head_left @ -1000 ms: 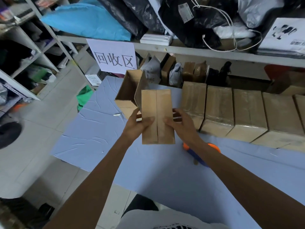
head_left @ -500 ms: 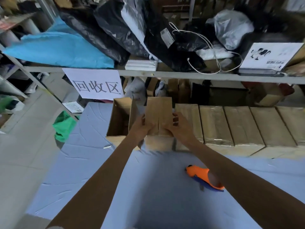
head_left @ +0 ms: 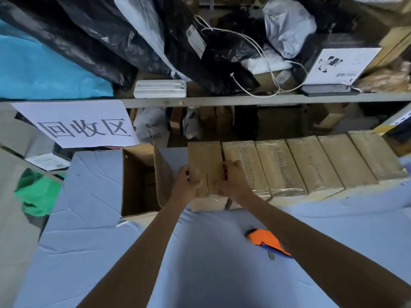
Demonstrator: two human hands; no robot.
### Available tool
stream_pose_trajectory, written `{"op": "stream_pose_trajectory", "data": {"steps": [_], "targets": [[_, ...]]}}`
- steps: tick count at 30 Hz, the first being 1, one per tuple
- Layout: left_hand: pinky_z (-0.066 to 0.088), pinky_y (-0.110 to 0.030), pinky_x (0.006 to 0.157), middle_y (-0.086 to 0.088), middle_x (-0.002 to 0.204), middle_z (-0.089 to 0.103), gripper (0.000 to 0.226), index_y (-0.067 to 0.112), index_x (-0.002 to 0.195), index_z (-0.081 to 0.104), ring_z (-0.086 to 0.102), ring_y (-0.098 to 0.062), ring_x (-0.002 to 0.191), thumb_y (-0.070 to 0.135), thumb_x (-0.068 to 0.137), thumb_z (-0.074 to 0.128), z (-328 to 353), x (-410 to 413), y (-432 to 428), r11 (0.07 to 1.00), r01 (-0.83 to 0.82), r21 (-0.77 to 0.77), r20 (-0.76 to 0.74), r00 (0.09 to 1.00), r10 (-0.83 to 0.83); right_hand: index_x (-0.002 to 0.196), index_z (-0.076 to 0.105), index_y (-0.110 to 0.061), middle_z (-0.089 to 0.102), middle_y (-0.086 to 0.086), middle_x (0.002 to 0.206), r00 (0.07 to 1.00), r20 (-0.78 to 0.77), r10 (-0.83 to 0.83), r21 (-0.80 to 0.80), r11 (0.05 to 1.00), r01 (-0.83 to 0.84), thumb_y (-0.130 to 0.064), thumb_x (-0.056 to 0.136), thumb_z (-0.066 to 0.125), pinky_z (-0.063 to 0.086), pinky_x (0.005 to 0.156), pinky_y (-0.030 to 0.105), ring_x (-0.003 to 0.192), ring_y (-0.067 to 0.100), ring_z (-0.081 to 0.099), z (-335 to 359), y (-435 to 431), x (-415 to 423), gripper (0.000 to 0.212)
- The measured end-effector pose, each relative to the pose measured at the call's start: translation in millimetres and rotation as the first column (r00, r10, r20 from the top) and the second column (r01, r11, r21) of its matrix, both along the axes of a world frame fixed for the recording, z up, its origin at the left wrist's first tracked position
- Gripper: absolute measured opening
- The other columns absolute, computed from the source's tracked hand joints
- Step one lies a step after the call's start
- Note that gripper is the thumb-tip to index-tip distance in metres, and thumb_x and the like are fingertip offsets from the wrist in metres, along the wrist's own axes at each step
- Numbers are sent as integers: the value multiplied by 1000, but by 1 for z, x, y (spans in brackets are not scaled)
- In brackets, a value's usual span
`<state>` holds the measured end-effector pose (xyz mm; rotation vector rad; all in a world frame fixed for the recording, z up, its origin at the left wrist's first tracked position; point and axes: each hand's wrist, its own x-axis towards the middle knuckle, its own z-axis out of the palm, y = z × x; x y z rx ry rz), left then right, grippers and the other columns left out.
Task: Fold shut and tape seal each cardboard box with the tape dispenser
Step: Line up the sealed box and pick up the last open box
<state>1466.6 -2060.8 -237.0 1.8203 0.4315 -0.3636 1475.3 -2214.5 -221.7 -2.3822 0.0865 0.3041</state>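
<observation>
Cardboard of this kind is judged light and fairly stiff in its walls, though the flaps would give along the seam if pressed there. The cardboard box (head_left: 204, 161) is therefore best taken by its two long sides, low and near the corners, with only light pressure on top. Any glossy taped face is likely to be somewhat slippery.

The box is set on the blue-covered table (head_left: 89, 241) at its far side, pressed against the left end of the row of taped boxes (head_left: 311, 161), with an open box (head_left: 138, 181) just beside it on the left. It is grasped at its near end by both hands. The left hand (head_left: 186, 183) is curled round the left side with the thumb on top, and the right hand (head_left: 231, 181) is wrapped over the right edge, its fingers tucked into the gap beside the neighbouring box. Whether the seam is taped cannot be told. The orange tape dispenser (head_left: 264, 240) lies untouched nearer on the table, partly hidden by the right forearm.

A second ago the box was held up off the table, closer to the body, seam face towards the camera. Since then it has been carried farther away and lowered into the row.
</observation>
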Motion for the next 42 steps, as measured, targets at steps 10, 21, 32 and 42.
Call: {"op": "stream_pose_trajectory", "data": {"steps": [10, 21, 32, 42], "targets": [[37, -20, 88, -10, 124, 48, 46, 8, 124, 46, 47, -22, 112, 4, 80, 60, 20, -12, -1, 862, 43, 505, 328, 915, -237, 121, 46, -3, 36, 14, 125, 1000, 10, 26, -98, 995, -25, -23, 78, 74, 41, 90, 29, 109, 28, 43, 2, 13, -3, 55], [47, -25, 67, -3, 88, 60, 25, 5, 100, 57, 60, -19, 78, 30, 96, 51, 65, -40, 63, 702, 219, 678, -148, 976, -161, 132, 41, -3, 35, 14, 129, 978, 179, 106, -128, 988, -84, -19, 90, 59, 44, 93, 33, 111, 30, 45, 29, 28, -56, 49], [46, -35, 82, -16, 111, 63, 25, 1, 115, 53, 61, -33, 103, 13, 95, 46, 83, -148, 68, 575, 96, 812, -39, 993, -110, 107, 57, -6, 58, 7, 98, 980, 171, 100, 177, 976, -130, -16, 88, 62, 41, 69, 21, 86, 21, 57, 52, 17, -113, 23], [48, -29, 73, -6, 94, 64, 25, 11, 106, 62, 62, -19, 85, 30, 91, 58, 49, -282, 47, 765, 15, 644, 158, 976, -153, 126, 48, -11, 52, 2, 112, 997, 32, -66, 472, 881, 44, -39, 88, 63, 38, 72, 25, 100, 17, 52, 45, 6, -195, 49]]}}
